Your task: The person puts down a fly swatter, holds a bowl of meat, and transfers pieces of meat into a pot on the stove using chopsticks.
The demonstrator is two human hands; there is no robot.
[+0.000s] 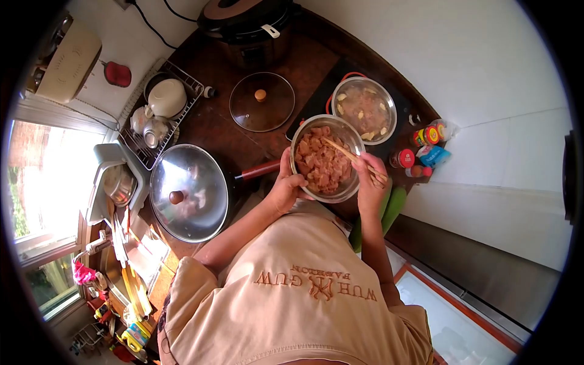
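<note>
My left hand (288,185) grips the near-left rim of a metal bowl (348,193), its thumb over the edge. Chunks of raw pinkish meat (320,159) fill much of the bowl, which is held tilted towards me. In my right hand (370,184) is a pair of wooden chopsticks (339,149), their tips down in the meat. Just beyond the bowl, a second metal bowl (389,126) holds meat in liquid with pale slices on top; it rests on the black cooktop (318,100).
A lidded pan (189,207) stands at left, its red handle pointing towards the bowl. Behind lie a glass lid (261,118) and an electric cooker (248,36). Jars (402,159) line the right side, near green cucumber-like vegetables (394,207). A dish rack (152,152) is by the window.
</note>
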